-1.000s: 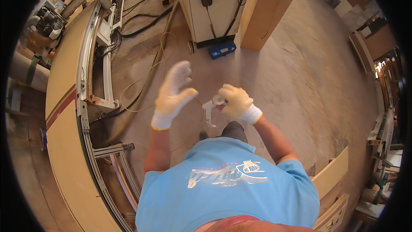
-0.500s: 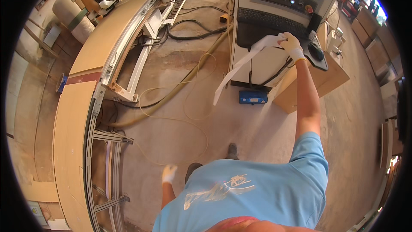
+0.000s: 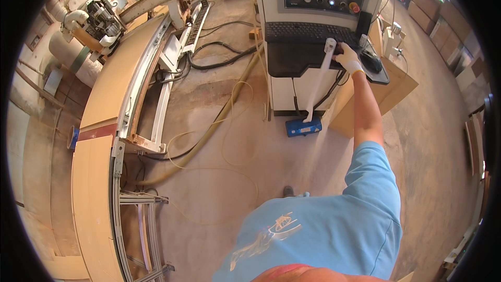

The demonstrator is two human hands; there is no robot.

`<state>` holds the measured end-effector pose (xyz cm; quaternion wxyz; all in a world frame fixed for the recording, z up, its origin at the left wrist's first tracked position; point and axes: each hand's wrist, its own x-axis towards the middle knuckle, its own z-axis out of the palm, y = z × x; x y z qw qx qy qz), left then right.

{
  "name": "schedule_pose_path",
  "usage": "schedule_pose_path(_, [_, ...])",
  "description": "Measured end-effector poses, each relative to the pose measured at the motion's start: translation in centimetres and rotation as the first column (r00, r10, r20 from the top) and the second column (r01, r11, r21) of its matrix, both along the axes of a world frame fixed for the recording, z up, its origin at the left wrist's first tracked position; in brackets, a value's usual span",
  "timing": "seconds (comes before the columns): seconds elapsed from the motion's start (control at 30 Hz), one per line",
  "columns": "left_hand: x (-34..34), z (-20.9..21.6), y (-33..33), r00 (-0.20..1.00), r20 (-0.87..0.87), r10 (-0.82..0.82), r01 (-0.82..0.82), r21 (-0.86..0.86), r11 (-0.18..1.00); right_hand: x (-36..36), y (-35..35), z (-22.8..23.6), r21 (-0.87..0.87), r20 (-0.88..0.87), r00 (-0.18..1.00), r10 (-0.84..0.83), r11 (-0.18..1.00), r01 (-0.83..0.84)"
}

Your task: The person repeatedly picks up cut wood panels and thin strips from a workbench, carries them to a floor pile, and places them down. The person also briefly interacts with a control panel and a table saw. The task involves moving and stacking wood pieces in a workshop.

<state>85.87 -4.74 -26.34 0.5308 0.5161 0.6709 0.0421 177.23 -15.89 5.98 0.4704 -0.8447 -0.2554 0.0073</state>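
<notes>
Roll, white, with a loose strip trailing from it, was noted over the black shelf, just in front of the keyboard; whether it rested on the shelf or was held clear could not be told. The strip hung past the front edge toward the blue box at the foot of the cabinet. Contact between its lower end and the box was not certain.

Risks, as judged: the hanging length could have drawn the roll over the edge, the cause being a slack grip or a poor seat. It could also have caught on the box or on the black cable nearby, creasing the strip or unwinding more of it. A careless sideways swing could have knocked the mouse or pressed keys on the keyboard.

The right hand, gloved, was stretched forward with its fingers bent inward and little gap visible between them. The fingertips met the roll or lay just beside it; whether they grasped it could not be told from this view. The left hand was out of sight
</notes>
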Motion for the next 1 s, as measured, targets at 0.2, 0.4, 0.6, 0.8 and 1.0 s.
schedule_pose_path(0.2, [4.5, -0.5, 5.5, 0.941, 0.311, 0.135, -0.158, 0.05, 0.986, 2.5, -2.0, -0.4, 0.23, -0.013, 0.982, -0.189, 0.955, 0.187])
schedule_pose_path(0.4, [2.3, 2.3, 7.4, 0.964, 0.259, 0.061, -0.076, 0.052, 0.996, -4.5, 9.1, 12.6, 0.08, 0.421, 0.907, 0.009, 0.996, -0.047])
schedule_pose_path(0.6, [1.8, 0.3, -0.1, 0.788, 0.289, 0.544, -0.55, -0.066, 0.833, -10.5, 30.6, 21.1, -0.23, 0.794, 0.53, 0.296, 0.955, -0.19])
schedule_pose_path(0.8, [9.4, -1.5, -8.0, 0.724, 0.234, 0.649, -0.646, -0.098, 0.757, 1.2, 38.0, 19.3, -0.111, 0.897, 0.441, 0.031, 0.981, 0.158])
schedule_pose_path(1.0, [13.9, -6.2, -15.1, 0.712, 0.011, 0.702, -0.701, -0.019, 0.712, 8.2, 43.4, 14.5, 0.696, -0.143, 0.88, 0.452, 0.679, -0.235])
